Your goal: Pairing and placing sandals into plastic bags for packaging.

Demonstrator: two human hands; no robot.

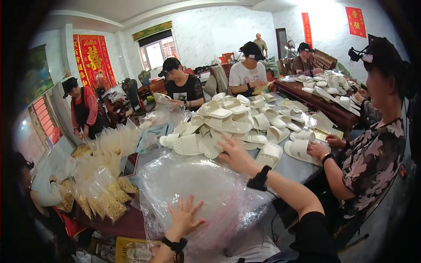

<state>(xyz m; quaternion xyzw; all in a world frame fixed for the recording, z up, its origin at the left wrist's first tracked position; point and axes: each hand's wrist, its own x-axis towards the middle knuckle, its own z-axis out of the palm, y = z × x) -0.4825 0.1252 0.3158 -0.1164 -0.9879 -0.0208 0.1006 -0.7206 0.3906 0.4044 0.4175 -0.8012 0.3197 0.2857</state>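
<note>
Left hand (184, 215) spread open, flat on the stack of clear plastic bags (193, 193) at the near edge of the table (294, 168); right hand (233, 154) open too, reaching past the stack toward the pile of white slippers (228, 125) behind it. Best to keep the bags pinned flat and take one slipper cleanly, without dragging its neighbours.

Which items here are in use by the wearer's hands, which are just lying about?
In use:
- left hand flat on the stack of clear plastic bags
- right hand reaching at the pile of white foam slippers

Lying about:
- clear bags of yellow filling
- dark wooden table
</note>
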